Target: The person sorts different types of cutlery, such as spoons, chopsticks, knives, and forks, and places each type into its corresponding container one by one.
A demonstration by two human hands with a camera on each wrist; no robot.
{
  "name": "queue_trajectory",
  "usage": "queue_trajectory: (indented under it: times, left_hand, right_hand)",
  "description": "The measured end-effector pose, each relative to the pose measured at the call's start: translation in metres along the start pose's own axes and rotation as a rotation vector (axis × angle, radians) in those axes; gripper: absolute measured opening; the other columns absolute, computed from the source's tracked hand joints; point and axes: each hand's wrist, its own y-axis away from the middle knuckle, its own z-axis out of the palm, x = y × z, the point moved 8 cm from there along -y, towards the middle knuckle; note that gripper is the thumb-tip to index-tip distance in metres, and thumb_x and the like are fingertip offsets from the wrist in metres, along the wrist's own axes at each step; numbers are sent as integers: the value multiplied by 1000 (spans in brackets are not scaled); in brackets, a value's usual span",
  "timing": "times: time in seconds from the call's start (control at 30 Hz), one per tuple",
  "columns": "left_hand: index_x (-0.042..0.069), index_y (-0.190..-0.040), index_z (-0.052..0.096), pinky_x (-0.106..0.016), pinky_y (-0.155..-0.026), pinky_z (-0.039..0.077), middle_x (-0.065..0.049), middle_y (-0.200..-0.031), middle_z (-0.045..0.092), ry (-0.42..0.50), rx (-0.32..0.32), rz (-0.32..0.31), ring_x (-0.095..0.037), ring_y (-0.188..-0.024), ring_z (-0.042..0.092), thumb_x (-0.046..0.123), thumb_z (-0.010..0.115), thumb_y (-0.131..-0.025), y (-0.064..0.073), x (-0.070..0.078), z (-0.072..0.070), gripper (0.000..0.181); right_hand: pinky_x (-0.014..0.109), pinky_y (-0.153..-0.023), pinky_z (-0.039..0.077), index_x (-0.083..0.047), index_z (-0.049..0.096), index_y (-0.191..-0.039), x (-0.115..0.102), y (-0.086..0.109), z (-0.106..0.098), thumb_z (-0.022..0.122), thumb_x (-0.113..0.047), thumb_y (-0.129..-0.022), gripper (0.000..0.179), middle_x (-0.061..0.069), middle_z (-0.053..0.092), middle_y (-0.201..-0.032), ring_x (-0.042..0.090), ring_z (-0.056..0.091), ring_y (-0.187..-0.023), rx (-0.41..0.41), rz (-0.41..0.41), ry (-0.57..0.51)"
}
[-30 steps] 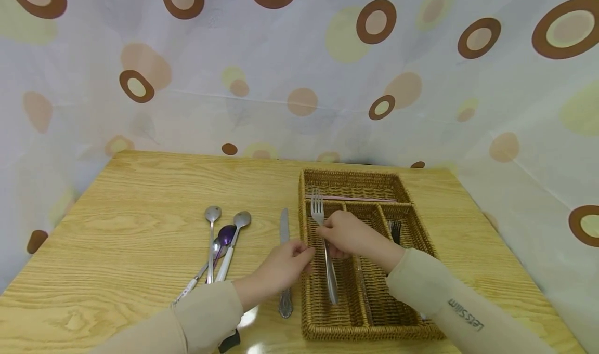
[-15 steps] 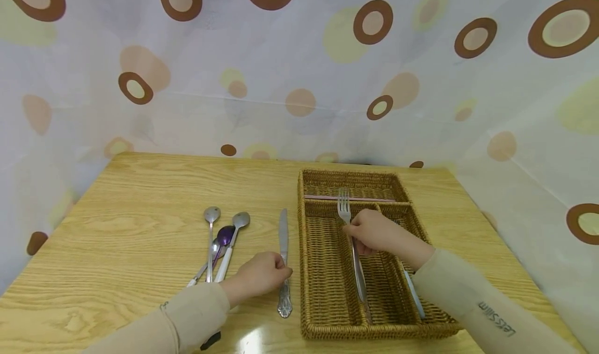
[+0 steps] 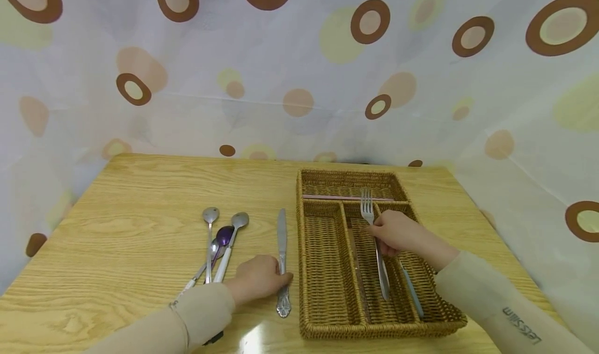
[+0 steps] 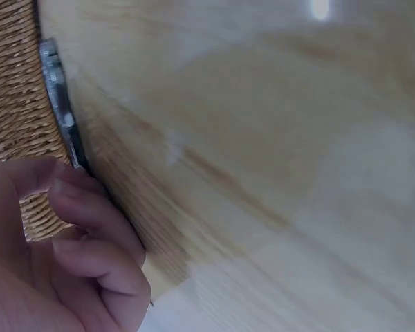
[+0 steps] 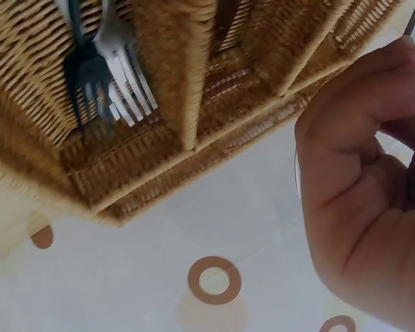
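Right hand (image 3: 394, 233) had a closed pinch on a fork (image 3: 368, 219) near its neck, over the wicker tray (image 3: 355, 332), at the middle front compartment. Left hand (image 3: 262, 277) had thumb and fingers closed on the handle of a knife (image 3: 282, 234), just left of the tray.

Risks, judged: fork handle, long below the pinch, could have snagged a tray divider; loose pinch, fork could have swivelled and dropped askew. Knife could have knocked the tray's left wall, being right beside it.

Counts: one tray, four compartments; three forks, the held one plus dark fork (image 5: 90, 79) and silver fork (image 5: 128, 72) in the tray's right compartment; one knife outside the tray; four spoons (image 3: 240, 220) left of it; one pinkish stick (image 3: 348, 197) visible in its back compartment.
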Motion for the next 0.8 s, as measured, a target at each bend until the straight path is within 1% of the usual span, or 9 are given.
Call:
queue_trajectory:
  times: [0.1, 0.27, 0.37, 0.5, 0.57, 0.67, 0.7, 0.77, 0.8]
  left_hand:
    - [16, -54, 42, -24, -43, 28, 6, -48, 37, -61, 19, 1, -9, -44, 34, 36, 57, -86, -3, 1, 1, 41]
    - [17, -51, 39, -26, -42, 29, 5, -47, 37, -123, 37, 3, -10, -43, 36, 29, 56, -85, -6, 3, 2, 40]
    - [17, -48, 36, -25, -40, 29, 5, -46, 37, -163, 43, 7, -9, -41, 35, 27, 55, -84, -7, 3, 2, 42]
    - [17, -48, 36, -26, -40, 31, 3, -48, 39, -195, 54, 8, -10, -42, 36, 27, 56, -85, -6, 5, 2, 42]
    - [16, -51, 39, -27, -40, 33, 3, -50, 41, -193, 63, 7, -10, -43, 38, 27, 57, -84, -5, 5, 1, 39]
    - [12, -58, 45, -27, -40, 34, 1, -53, 44, -186, 82, 4, -11, -45, 40, 23, 58, -82, -5, 5, -2, 29]
    - [10, -61, 47, -26, -40, 35, 0, -54, 45, -185, 87, 2, -12, -45, 41, 20, 58, -82, -5, 4, -4, 26]
    - [7, -65, 49, -25, -40, 35, -1, -55, 46, -196, 93, -8, -12, -45, 42, 16, 59, -80, -4, 4, -6, 20]
    - [6, -66, 50, -24, -40, 35, -2, -55, 46, -212, 91, -14, -12, -45, 42, 15, 59, -80, -4, 3, -8, 19]
  right_hand:
    - [27, -47, 43, -10, 55, -57, 13, 3, -3, 44, -17, -97, 42, -3, 49, -44, 9, 45, -40, 13, 16, 9]
    - [26, -47, 41, -12, 49, -56, 37, 7, -7, 41, -14, -98, 43, -4, 45, -42, 8, 40, -39, 5, 46, 32]
    - [28, -48, 44, -10, 51, -56, 50, 7, -7, 41, -13, -98, 43, -3, 47, -42, 8, 43, -38, -7, 53, 76]
    - [29, -48, 49, -5, 59, -58, 65, 4, -4, 41, -12, -98, 44, 1, 55, -46, 10, 50, -39, -22, 86, 136]
    - [29, -47, 50, -3, 61, -59, 71, 1, -1, 42, -12, -97, 44, 3, 58, -47, 10, 52, -40, -30, 110, 149]
    - [30, -47, 51, -1, 63, -60, 77, -3, 6, 43, -10, -97, 43, 4, 60, -48, 12, 55, -41, -42, 128, 161]
    - [30, -46, 51, 0, 64, -61, 79, -4, 9, 42, -8, -97, 42, 5, 60, -48, 12, 55, -41, -48, 132, 164]
    - [30, -48, 51, 3, 64, -68, 81, -7, 15, 42, -6, -96, 37, 7, 61, -50, 13, 55, -42, -66, 149, 163]
    - [30, -49, 51, 8, 64, -76, 81, -8, 18, 41, -4, -96, 32, 8, 62, -53, 14, 55, -44, -77, 154, 172]
